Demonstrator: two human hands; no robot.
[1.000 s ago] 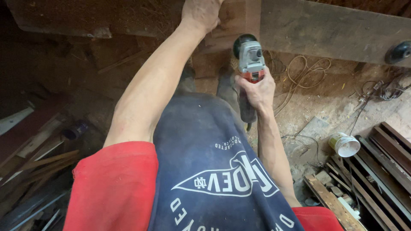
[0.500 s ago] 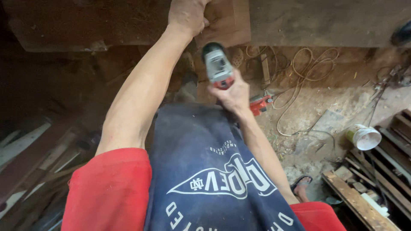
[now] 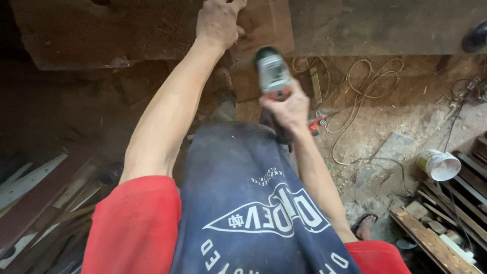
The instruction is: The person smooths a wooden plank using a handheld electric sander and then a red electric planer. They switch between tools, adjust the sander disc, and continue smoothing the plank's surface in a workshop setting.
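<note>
My left hand (image 3: 219, 21) presses flat on a reddish-brown wooden board (image 3: 264, 25) lying on a long dusty wooden workbench (image 3: 385, 25) at the top of the view. My right hand (image 3: 288, 109) grips a grey and red angle grinder (image 3: 274, 73) by its body, held just below the board's near edge, head pointing at the board. I wear a dark blue apron (image 3: 253, 203) over red sleeves.
Pale cable loops (image 3: 365, 81) lie on the sawdust floor under the bench. A white bucket (image 3: 437, 165) sits at the right by stacked wooden slats (image 3: 441, 238). Planks (image 3: 35, 193) pile at the left. A small red tool (image 3: 315, 123) lies on the floor, and a sandalled foot (image 3: 366, 226) shows.
The grinder swung left away from the bench edge, then came back slightly right and up toward the board. My left hand stayed pressed on the board while the view shifted.
</note>
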